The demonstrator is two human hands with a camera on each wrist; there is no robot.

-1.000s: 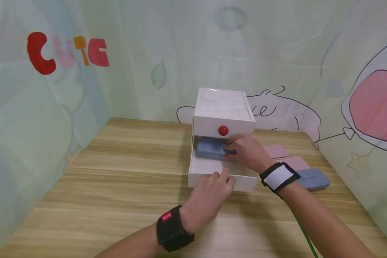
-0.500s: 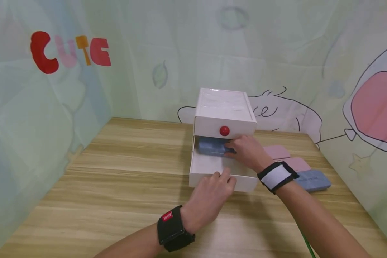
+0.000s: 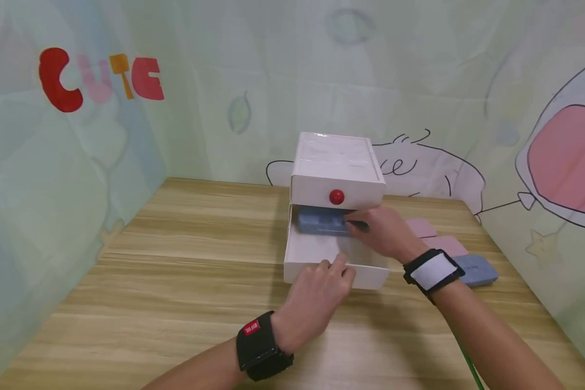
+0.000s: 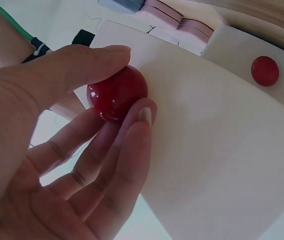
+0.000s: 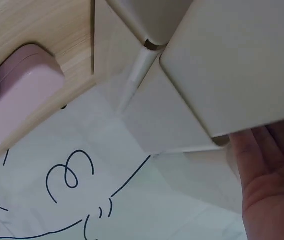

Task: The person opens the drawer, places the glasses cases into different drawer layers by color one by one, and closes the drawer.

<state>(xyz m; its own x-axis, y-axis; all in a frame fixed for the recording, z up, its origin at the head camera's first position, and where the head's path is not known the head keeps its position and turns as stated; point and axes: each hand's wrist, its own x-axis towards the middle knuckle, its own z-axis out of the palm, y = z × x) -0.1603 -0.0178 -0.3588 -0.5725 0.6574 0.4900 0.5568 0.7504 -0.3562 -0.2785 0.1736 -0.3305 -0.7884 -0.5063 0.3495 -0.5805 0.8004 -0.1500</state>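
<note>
A white cabinet [image 3: 338, 157] has two drawers, and the lower drawer [image 3: 370, 277] is pulled out. My left hand [image 3: 317, 295] is at that drawer's front. In the left wrist view its thumb and fingers grip the round red knob [image 4: 117, 92], which the hand hides in the head view. Inside the drawer, towards the back, lies a blue case [image 3: 319, 221], shaped like a glasses case. My right hand [image 3: 387, 233] reaches in over the drawer's right side, fingertips at the case's right end. Drawer walls partly hide those fingers in the right wrist view.
Two pink cases [image 3: 446, 245] and another blue case [image 3: 479, 271] lie on the wooden table [image 3: 200, 260] right of the cabinet, beside my right forearm. The closed upper drawer has its own red knob [image 3: 337, 196]. Printed cloth walls [image 3: 214, 108] stand behind and at both sides.
The blue case in the drawer has slid slightly farther back. My right hand has shifted right, from over the case to its right end. The left hand stays at the drawer front.
</note>
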